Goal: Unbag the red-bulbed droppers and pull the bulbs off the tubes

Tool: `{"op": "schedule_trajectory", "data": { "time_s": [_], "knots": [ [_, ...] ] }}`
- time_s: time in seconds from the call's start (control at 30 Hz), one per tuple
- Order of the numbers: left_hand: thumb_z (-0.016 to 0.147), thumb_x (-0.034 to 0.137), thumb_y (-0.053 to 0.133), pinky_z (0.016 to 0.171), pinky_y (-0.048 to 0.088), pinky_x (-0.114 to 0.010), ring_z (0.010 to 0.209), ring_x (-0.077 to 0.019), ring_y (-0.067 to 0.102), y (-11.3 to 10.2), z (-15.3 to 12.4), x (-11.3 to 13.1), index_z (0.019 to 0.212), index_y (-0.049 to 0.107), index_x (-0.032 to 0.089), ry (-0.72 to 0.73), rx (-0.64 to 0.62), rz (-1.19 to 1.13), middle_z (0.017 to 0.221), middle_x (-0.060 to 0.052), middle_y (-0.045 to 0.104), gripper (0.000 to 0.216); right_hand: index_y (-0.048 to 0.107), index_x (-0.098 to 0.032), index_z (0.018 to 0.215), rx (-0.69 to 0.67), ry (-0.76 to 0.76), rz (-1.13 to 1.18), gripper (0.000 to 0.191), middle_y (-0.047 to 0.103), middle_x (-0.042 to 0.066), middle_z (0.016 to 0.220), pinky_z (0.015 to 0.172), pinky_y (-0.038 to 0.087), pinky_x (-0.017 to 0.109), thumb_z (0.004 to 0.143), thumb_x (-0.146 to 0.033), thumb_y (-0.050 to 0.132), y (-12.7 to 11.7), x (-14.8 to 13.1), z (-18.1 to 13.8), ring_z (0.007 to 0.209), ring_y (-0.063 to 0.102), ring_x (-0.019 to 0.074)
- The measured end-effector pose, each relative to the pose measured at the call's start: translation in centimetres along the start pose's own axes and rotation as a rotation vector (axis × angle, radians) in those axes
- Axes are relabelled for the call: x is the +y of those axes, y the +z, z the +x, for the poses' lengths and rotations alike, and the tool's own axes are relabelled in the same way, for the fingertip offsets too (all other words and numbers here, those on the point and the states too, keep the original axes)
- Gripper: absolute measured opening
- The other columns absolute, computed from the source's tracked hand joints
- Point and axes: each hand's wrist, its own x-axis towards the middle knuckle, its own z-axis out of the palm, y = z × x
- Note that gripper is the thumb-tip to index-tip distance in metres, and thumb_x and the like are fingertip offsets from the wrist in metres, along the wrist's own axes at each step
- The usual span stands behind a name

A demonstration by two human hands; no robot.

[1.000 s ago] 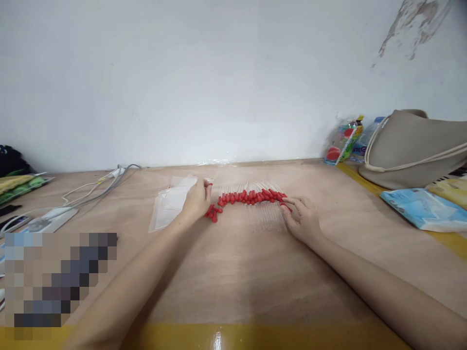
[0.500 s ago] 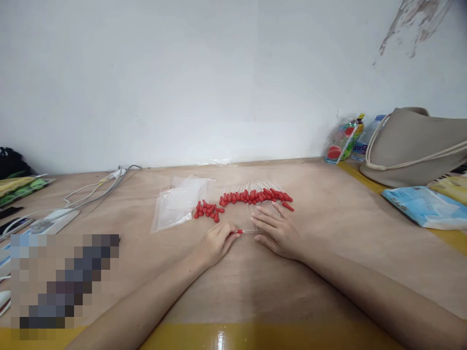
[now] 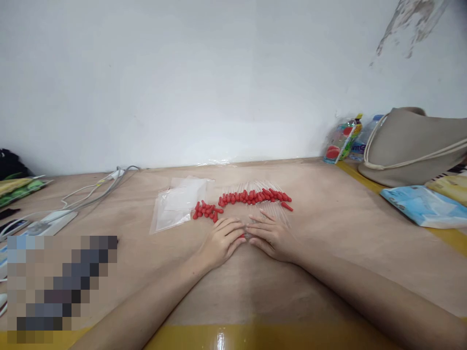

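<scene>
My left hand [image 3: 224, 243] is closed on the red rubber bulb of a glass dropper [image 3: 242, 236]; only a sliver of red shows by the thumb. Close against it on the right, my right hand [image 3: 272, 237] has its thumb and index finger at the clear tube of that dropper, its other fingers stretched forward. Most of the tube is hidden under the fingers. Beyond the hands lies a row of red-bulbed droppers [image 3: 251, 196], tubes pointing to the wall. Loose red bulbs [image 3: 206, 210] form a small pile ahead of my left hand. Clear tubes [image 3: 282, 214] lie beyond my right hand.
Clear plastic bags [image 3: 173, 206] lie left of the bulbs. Cables [image 3: 105, 187] and a power strip [image 3: 54, 221] are at the left. To the right are a grey bag [image 3: 412, 146], bottles [image 3: 341, 146] and a blue tissue pack [image 3: 423, 206]. A white wall [image 3: 219, 82] stands behind.
My hands have come together, the left moving right and the right slightly left. The dropper's bulb and tube, visible between them before, are now mostly covered by fingers.
</scene>
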Motion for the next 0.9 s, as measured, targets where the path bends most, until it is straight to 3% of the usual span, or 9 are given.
{"op": "schedule_trajectory", "data": {
  "time_s": [0.5,0.77,0.9],
  "knots": [
    [0.087,0.024,0.044,0.100,0.030,-0.042,0.109,-0.0191,0.051,-1.2,0.4,0.9,0.085,0.059,0.018,0.018,-0.142,0.071,0.104,-0.004,0.065,0.017,0.057,-0.016,0.110,0.043,-0.128,0.063,0.028,0.064,0.006,0.107,0.103,0.037,0.038,0.084,-0.014,0.049,-0.3,-0.1,-0.6,0.110,0.053,0.0159],
    [0.087,0.022,0.045,0.097,0.032,-0.039,0.109,-0.0191,0.050,-1.4,-0.1,0.9,0.086,0.059,0.018,0.035,-0.145,0.038,0.106,-0.004,0.064,0.014,0.053,-0.018,0.115,0.079,-0.164,0.071,0.033,0.066,0.004,0.103,0.102,0.038,0.039,0.083,-0.012,0.050,-0.7,0.2,-1.3,0.111,0.052,0.0155],
    [0.087,0.020,0.045,0.088,0.039,-0.037,0.101,-0.0191,0.051,-1.9,-1.2,0.1,0.091,0.058,0.019,-0.067,-0.104,0.020,0.104,-0.005,0.062,0.014,0.058,-0.020,0.110,0.115,-0.091,0.017,0.028,0.067,0.004,0.098,0.095,0.041,0.038,0.084,-0.014,0.048,-1.6,1.2,-1.8,0.103,0.056,0.0162]
  ]
}}
